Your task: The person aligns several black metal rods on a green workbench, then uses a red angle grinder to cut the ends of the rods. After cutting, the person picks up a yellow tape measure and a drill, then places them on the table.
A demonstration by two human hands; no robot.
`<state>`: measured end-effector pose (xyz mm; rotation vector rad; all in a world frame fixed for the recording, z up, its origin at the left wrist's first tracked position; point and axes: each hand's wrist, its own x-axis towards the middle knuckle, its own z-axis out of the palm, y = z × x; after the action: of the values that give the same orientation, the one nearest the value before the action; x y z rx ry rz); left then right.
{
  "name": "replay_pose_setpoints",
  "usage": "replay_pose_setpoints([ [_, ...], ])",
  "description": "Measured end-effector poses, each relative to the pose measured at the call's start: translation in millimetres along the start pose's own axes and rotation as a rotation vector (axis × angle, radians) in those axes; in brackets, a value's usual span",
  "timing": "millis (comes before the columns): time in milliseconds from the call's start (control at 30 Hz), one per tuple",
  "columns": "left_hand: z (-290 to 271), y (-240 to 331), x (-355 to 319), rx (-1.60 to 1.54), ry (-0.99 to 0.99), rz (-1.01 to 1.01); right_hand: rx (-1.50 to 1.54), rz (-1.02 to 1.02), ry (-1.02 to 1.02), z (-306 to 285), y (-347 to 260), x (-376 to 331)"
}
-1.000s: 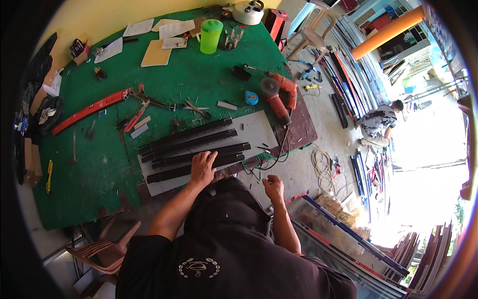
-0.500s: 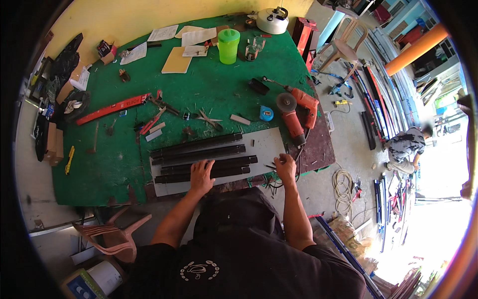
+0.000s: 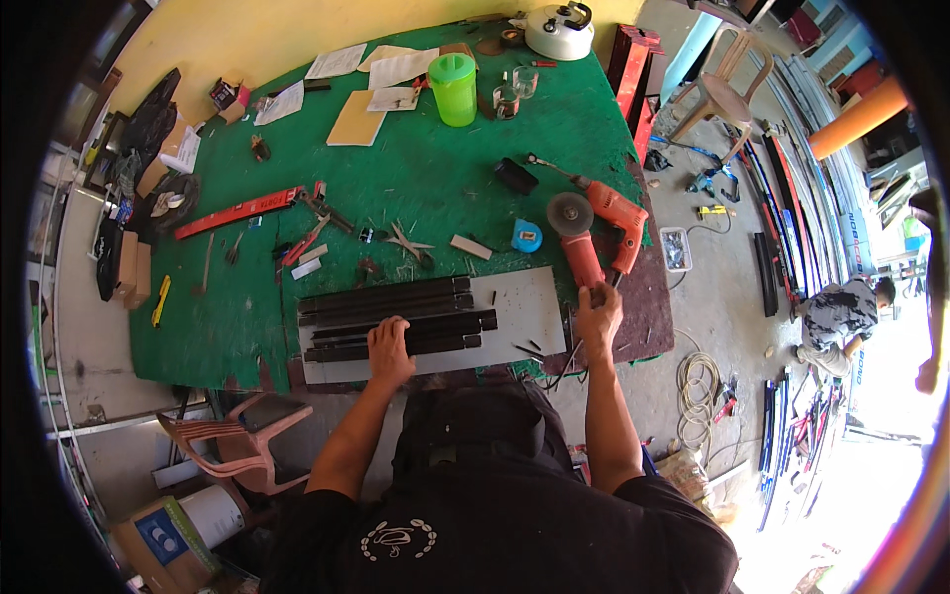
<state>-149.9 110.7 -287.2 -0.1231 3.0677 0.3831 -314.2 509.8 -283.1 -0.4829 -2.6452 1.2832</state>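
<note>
Several black metal bars [image 3: 386, 299] lie side by side on a grey sheet [image 3: 526, 307] at the table's near edge. My left hand [image 3: 392, 354] rests over the nearer bars, its fingers bent loosely across them. At the sheet's right, my right hand [image 3: 600, 322] has its fingers closed round the rear end of a red angle grinder [image 3: 579, 243], whose disc faces up. Beside the grinder lies an orange power drill [image 3: 618, 213]. Small black offcuts [image 3: 529, 348] are scattered on the sheet's right part.
On the green table [image 3: 346, 188] are scissors [image 3: 408, 241], a blue tape measure [image 3: 526, 235], a red level [image 3: 237, 213] and a green pitcher [image 3: 453, 94]. A white kettle [image 3: 559, 35] stands at the far edge. Another person [image 3: 841, 322] crouches on the floor at the right.
My right hand has moved from the black offcuts to the grinder's rear end and closed on it. The offcuts now lie on the sheet. The bars sit closer together under my left hand.
</note>
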Motion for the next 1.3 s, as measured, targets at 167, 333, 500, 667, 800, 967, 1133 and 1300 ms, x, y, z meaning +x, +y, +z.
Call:
replay_pose_setpoints([
  [167,-7.7,2.7,7.9,0.007,-0.047,-0.021,-0.234,-0.155,0.02,10.9,-11.0,56.5],
  [333,-19.5,5.9,12.4,0.017,-0.06,-0.003,-0.463,0.007,-0.331,37.4,-20.8,82.8],
  [500,-23.9,4.0,11.7,0.0,-0.096,-0.018,-0.544,0.083,-0.381,51.0,-15.1,95.4],
  [667,-16.3,-0.9,12.5,-0.113,-0.023,0.03,-0.301,0.144,-0.547,48.4,-9.5,113.2],
  [800,-12.1,11.9,13.7,-0.23,0.117,0.02,0.069,0.287,-0.604,32.6,-14.6,83.4],
  [967,-9.8,92.3,26.4,-0.852,0.036,0.299,0.483,0.215,-0.524,0.7,-49.3,1.4],
  [1133,-21.1,182.6,28.1,-1.3,-0.437,0.344,0.821,0.308,-0.28,-12.1,-100.3,-71.8],
  [1300,-53.7,177.5,4.2,-1.322,-0.438,0.462,1.099,0.247,-0.452,-60.6,-114.5,-113.2],
])
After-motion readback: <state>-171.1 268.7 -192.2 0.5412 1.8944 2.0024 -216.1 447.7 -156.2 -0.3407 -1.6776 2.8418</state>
